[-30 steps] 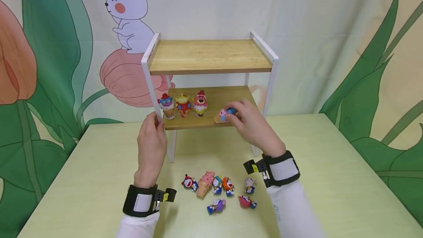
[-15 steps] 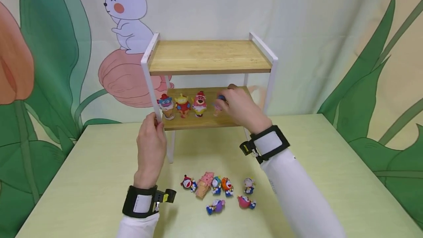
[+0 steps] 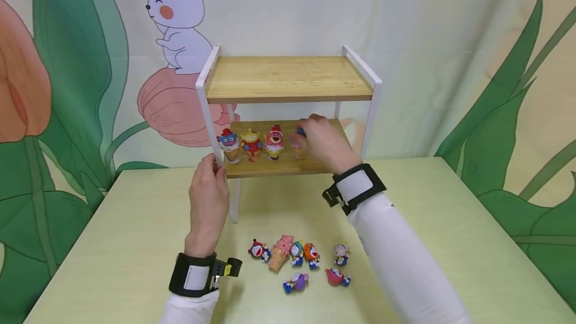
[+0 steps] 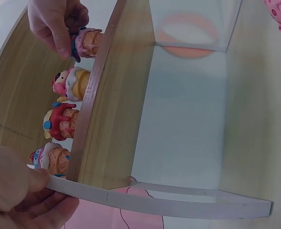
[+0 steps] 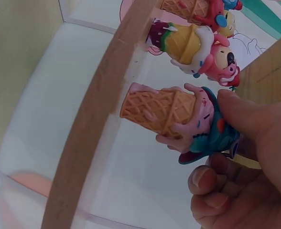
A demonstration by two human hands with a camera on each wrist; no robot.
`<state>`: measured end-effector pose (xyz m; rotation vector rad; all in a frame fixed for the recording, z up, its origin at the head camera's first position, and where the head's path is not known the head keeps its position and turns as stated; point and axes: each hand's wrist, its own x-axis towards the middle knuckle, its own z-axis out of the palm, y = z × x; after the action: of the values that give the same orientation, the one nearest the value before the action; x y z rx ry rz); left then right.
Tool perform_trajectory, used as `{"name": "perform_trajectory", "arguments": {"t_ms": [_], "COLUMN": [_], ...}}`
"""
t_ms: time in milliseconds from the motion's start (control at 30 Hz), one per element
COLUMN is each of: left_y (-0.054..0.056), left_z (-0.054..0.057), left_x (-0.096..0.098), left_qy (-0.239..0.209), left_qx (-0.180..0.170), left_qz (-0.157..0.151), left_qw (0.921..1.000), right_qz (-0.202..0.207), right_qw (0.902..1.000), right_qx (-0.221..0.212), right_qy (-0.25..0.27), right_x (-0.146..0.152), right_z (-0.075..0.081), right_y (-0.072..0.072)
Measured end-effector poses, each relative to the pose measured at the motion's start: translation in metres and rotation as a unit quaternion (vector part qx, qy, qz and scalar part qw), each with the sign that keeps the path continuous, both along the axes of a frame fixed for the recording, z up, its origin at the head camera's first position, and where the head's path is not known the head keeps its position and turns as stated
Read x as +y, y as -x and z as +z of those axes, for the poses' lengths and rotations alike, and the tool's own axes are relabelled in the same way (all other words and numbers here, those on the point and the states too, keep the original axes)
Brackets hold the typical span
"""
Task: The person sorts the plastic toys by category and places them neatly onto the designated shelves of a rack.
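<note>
My right hand (image 3: 327,141) is at the middle board (image 3: 265,169) of a small two-tier shelf. Its thumb and fingers pinch the blue top of an ice-cream-cone figurine (image 5: 164,112), which has pink drips over a waffle cone. The cone stands upright at the board, partly covered by the hand in the head view. To its left, three figurines stand in a row: a pink bear (image 3: 274,143), a yellow-headed one in red (image 3: 251,144) and a blue-faced one with a red hat (image 3: 230,146). My left hand (image 3: 209,206) grips the shelf's white left front post (image 4: 145,202).
On the table (image 3: 135,244) before the shelf lie several small figurines, among them a pink ice-cream cone (image 3: 281,253), an orange one (image 3: 311,255) and a purple one (image 3: 296,282). The top board (image 3: 288,76) overhangs the right hand. A printed curtain (image 3: 427,64) hangs behind.
My right hand has moved left and farther in over the middle board, bringing the cone figurine from tilted to upright beside the pink bear. The left hand keeps its grip on the post.
</note>
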<state>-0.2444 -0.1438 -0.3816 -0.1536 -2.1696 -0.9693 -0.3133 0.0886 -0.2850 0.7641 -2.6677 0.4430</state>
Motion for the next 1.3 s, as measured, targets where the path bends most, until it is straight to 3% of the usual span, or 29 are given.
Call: {"name": "perform_trajectory", "arguments": {"t_ms": [300, 533, 900, 1100, 1300], "left_y": [-0.001, -0.001, -0.001, 0.001, -0.001], "left_z": [0.002, 0.0, -0.001, 0.0, 0.0], "left_x": [0.0, 0.001, 0.001, 0.001, 0.0], "left_qy": [0.003, 0.001, 0.002, 0.003, 0.004], "left_qx": [0.005, 0.0, 0.003, 0.0, -0.001], "left_qz": [0.002, 0.0, 0.004, -0.002, 0.005], "left_qw": [1.0, 1.0, 1.0, 1.0, 1.0], "right_qz": [0.016, 0.005, 0.002, -0.01, 0.012], "right_qw": [0.9996, 0.9994, 0.9985, 0.9979, 0.9978], "right_qx": [0.012, -0.001, 0.038, 0.039, 0.065], "right_qy": [0.019, 0.034, 0.039, 0.05, 0.004], "right_x": [-0.003, -0.004, -0.008, -0.008, -0.007], "right_z": [-0.005, -0.008, -0.013, -0.016, -0.015], "right_y": [0.006, 0.007, 0.008, 0.007, 0.005]}}
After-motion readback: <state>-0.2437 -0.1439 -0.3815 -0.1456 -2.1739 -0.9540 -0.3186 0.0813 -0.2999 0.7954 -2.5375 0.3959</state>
